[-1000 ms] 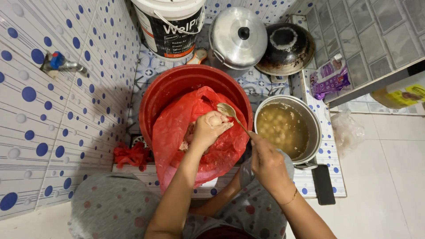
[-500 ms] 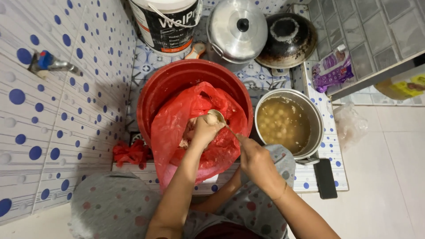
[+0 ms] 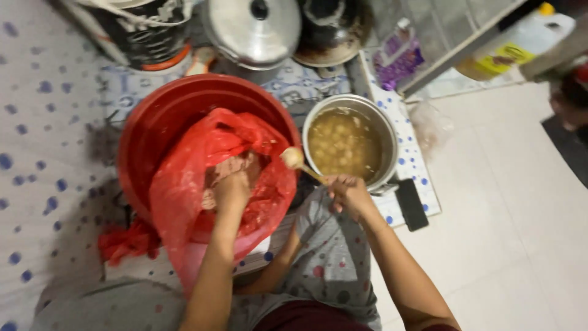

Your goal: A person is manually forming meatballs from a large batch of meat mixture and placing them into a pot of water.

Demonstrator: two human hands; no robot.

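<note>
Against the far wall stand a white bucket with a black label (image 3: pixel 138 30), a shiny metal lid (image 3: pixel 254 27) over a pot, and a blackened pan (image 3: pixel 331 30). A purple packet (image 3: pixel 401 58) lies by the grey tiles, a dark flat phone-like slab (image 3: pixel 410 204) on the dotted mat (image 3: pixel 416 165), and a red rag (image 3: pixel 125 242) on the floor.

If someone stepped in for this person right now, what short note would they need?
Left hand: inside the red plastic bag, which sits in the red tub; what it grips is hidden.
Right hand: holds a spoon, its loaded bowl between bag and pot.
Steel pot: beside the tub, holds brownish broth with pale lumps.
Done: one spoonful is up.
Left: it is not yet set down anywhere.
</note>
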